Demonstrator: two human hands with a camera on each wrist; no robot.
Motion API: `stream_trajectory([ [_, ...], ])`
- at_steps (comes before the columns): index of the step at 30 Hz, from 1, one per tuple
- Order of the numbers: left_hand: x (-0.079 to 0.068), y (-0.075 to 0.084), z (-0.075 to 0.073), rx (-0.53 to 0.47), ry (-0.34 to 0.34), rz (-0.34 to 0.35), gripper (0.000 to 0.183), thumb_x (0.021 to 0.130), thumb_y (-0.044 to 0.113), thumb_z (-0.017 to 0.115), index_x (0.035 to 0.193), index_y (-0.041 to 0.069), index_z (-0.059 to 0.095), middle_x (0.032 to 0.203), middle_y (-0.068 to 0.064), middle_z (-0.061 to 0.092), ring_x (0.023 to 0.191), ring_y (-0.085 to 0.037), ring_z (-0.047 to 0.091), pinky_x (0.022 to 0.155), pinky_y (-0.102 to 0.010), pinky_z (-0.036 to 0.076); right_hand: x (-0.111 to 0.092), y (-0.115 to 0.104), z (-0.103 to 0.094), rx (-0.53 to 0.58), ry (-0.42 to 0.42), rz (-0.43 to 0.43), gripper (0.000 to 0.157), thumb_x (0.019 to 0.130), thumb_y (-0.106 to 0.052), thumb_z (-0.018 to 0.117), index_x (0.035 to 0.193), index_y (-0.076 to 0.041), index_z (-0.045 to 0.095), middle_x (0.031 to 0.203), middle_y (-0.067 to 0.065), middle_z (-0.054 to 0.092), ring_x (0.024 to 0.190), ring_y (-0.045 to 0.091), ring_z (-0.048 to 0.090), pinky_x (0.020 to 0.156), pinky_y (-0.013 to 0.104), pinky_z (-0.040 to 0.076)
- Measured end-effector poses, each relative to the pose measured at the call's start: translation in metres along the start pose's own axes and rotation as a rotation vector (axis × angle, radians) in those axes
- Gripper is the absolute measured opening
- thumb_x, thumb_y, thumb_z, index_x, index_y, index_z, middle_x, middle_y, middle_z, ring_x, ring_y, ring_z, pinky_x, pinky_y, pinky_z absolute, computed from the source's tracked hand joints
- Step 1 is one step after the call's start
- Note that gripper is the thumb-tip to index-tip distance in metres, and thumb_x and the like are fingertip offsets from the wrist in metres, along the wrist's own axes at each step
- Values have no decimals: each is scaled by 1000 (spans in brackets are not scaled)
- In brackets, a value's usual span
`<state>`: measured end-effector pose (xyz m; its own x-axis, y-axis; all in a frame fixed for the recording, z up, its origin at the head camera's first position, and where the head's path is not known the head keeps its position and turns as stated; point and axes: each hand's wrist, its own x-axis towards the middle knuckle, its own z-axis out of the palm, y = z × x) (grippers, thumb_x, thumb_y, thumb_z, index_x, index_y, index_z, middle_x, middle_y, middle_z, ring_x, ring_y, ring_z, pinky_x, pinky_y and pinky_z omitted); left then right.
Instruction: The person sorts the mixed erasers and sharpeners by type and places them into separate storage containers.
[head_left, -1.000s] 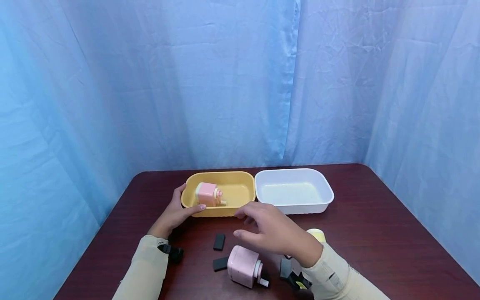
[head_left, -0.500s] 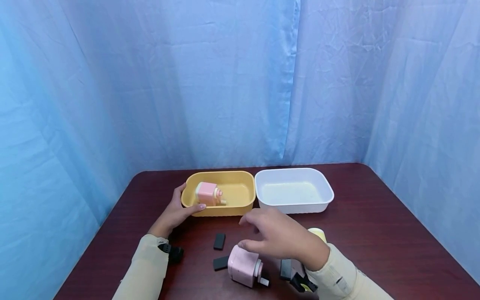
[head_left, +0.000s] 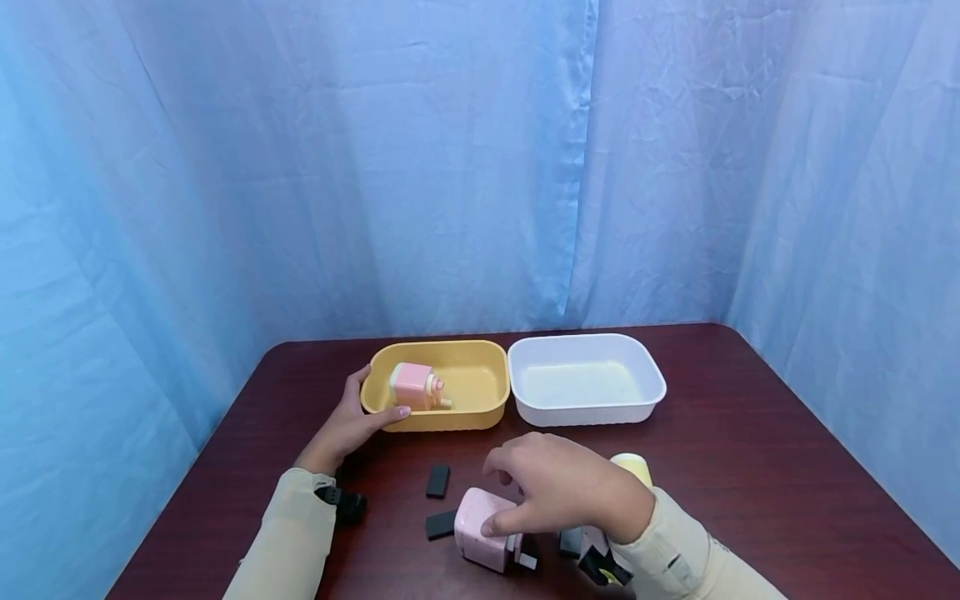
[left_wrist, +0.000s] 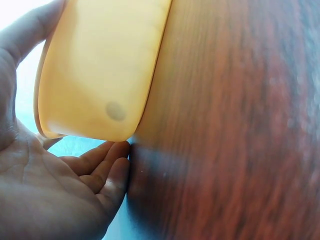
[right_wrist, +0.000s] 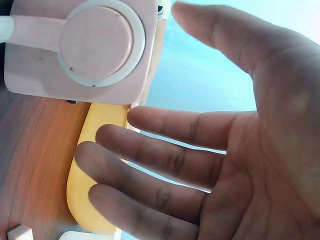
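Observation:
My left hand [head_left: 348,427] grips the left end of a yellow plastic bin [head_left: 476,379], its thumb over the front rim. In the left wrist view, the lower fingers [left_wrist: 107,172] curl loosely beneath the bin's end. A pink crank pencil sharpener [head_left: 412,383] lies inside that bin. My right hand [head_left: 566,483] hovers at a second pink pencil sharpener [head_left: 480,537] on the table, thumb in front of it in the head view. From the right wrist, its fingers [right_wrist: 160,155] are spread and relaxed beside the sharpener's round crank [right_wrist: 95,45], with a gap between.
A white bin [head_left: 585,387] stands against the yellow one's right side. Two black blocks [head_left: 438,482] lie left of the table sharpener. A dark grey block [head_left: 570,542] and a pale yellow object [head_left: 632,467] are partly hidden by the right arm. Blue curtains surround the table.
My right hand has come down and back toward me from near the yellow bin's front to the sharpener on the table. The left hand keeps its hold on the bin.

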<state>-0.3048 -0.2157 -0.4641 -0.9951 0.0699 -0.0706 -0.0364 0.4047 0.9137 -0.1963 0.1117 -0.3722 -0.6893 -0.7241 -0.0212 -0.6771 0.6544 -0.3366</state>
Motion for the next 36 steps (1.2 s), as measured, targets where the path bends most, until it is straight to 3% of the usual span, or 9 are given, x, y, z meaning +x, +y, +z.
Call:
stream_trajectory([
  [5,0,0,0,-3,-2,2,117,84,41,86,165,21,2,163,-16,29,147,-33,40,120,-53,36,0,0,1,-7,-23,-1,55,77,-63,79,111,-19,74,85,-14,67,74,0,59,68,25,53],
  [11,1,-1,0,-10,-4,4,117,84,40,86,164,22,4,161,-15,32,145,-32,42,121,-53,36,-2,-2,3,6,-34,-4,45,71,-61,84,94,-25,71,68,-17,60,58,0,51,52,22,44],
  [36,-1,1,-1,-13,-6,-7,116,85,38,86,164,22,3,163,-16,30,147,-33,40,120,-53,37,-1,-12,9,-77,-42,3,35,70,-59,84,77,-30,67,64,-22,55,54,1,50,48,23,40],
])
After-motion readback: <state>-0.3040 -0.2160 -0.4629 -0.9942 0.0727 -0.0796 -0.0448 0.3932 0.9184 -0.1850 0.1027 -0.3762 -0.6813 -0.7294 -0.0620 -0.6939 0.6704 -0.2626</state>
